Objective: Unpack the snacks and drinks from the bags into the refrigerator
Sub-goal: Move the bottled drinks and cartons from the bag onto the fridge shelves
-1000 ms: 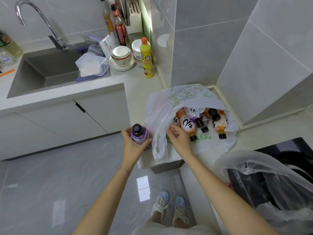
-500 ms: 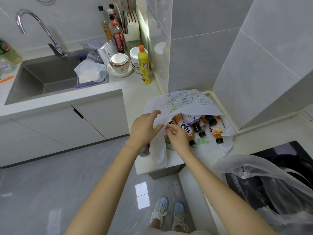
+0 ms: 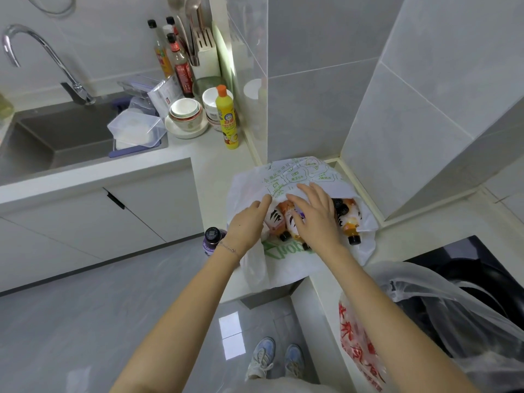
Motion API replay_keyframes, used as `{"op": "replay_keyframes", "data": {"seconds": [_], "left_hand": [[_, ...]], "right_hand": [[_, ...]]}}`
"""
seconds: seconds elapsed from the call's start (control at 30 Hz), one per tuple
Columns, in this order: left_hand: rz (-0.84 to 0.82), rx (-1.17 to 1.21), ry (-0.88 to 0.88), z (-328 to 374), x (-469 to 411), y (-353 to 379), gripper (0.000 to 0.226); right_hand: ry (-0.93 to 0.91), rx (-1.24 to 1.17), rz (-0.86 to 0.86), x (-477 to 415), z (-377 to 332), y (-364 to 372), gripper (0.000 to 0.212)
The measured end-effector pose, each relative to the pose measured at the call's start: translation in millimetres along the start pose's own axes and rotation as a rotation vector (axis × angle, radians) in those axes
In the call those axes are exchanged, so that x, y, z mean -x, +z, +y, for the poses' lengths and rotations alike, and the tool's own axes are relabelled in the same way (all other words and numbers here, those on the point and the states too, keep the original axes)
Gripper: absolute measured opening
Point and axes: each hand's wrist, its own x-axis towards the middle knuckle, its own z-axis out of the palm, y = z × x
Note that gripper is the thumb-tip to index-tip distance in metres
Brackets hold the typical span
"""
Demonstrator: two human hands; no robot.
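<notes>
Bottles (image 3: 276,221) lie inside white bag (image 3: 297,174) on table (image 3: 218,171). Left hand (image 3: 249,226), right hand (image 3: 319,222): fingers spread over them, holding nothing. I judge them heavy and slick, so I'd grip mid-body.

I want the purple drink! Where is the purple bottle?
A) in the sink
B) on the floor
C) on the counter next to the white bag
C: the purple bottle stands upright on the counter, right beside the white bag.

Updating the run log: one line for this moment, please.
left hand: open, at white bag mouth; right hand: open, over bottles; purple bottle: on counter
</notes>
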Motion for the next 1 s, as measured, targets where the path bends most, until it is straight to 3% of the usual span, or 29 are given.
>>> {"op": "replay_keyframes", "data": {"seconds": [0.2, 0.37, 0.47, 0.6, 0.7, 0.8, 1.0], "left_hand": [[-0.009, -0.144, 0.210, -18, -5, -10, 0.056], [-0.088, -0.249, 0.096, -30, -8, -19, 0.055], [-0.130, -0.276, 0.008, -36, -9, -17, 0.052], [-0.164, -0.230, -0.048, -41, -12, -15, 0.050], [-0.239, -0.244, -0.082, -37, -14, -19, 0.039], [-0.295, -0.324, -0.092, -31, -11, -18, 0.055], [-0.317, -0.581, -0.075, -24, -4, -3, 0.084]], "right_hand": [[-0.006, 0.113, -0.373, -11, 24, -2, 0.039], [0.080, 0.210, -0.548, -16, 29, 7, 0.053], [0.069, 0.071, -0.402, -14, 19, 18, 0.050], [-0.056, -0.043, -0.133, 4, -4, 38, 0.027], [-0.020, -0.032, -0.246, 23, -14, 58, 0.025], [0.210, -0.066, -0.449, 33, -15, 73, 0.042], [0.374, -0.121, -0.414, 26, -16, 88, 0.025]]}}
